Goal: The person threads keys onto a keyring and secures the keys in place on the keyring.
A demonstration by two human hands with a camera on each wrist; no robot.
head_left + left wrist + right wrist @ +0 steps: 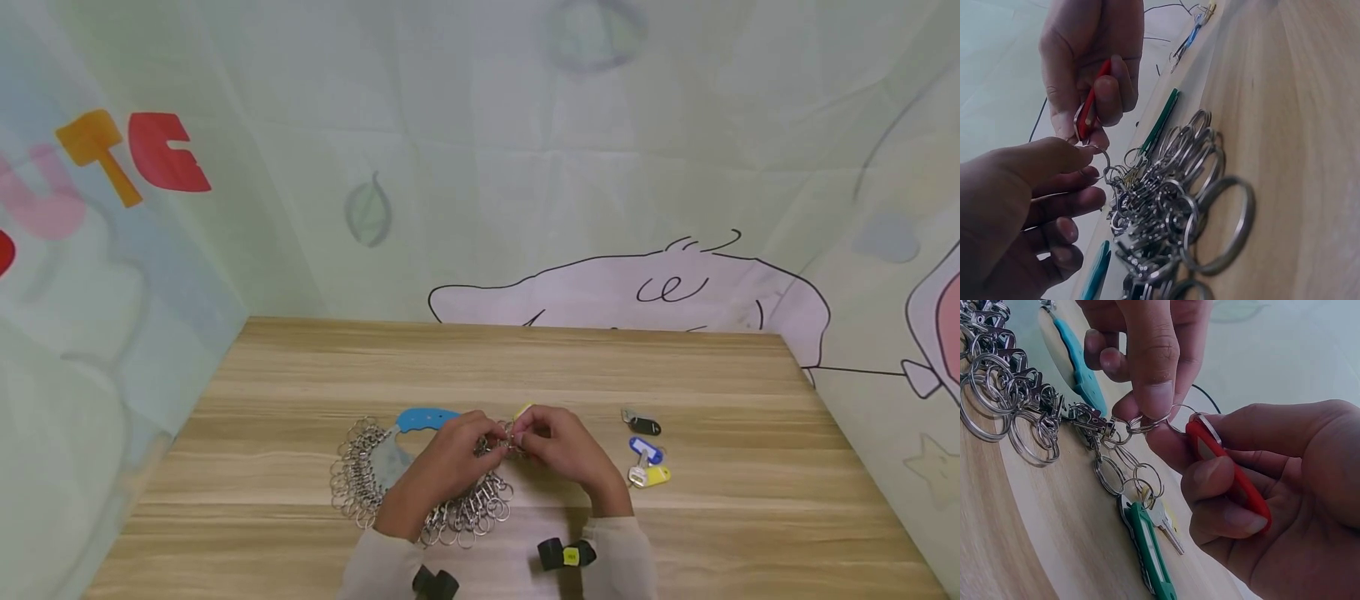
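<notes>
My left hand pinches a metal split ring between thumb and forefinger. Close beside it, my right hand grips a red key tag, with a flat metal key against it and a thin ring at its end meeting the split ring. Clips join the split ring to a key holder with a blue handle and several hanging key rings. From a neighbouring ring hangs a green key tag with a key; another key lies beside it.
To the right on the wooden table lie a black key tag, a blue key tag and a yellow key tag with keys. A printed cloth wall stands behind the table.
</notes>
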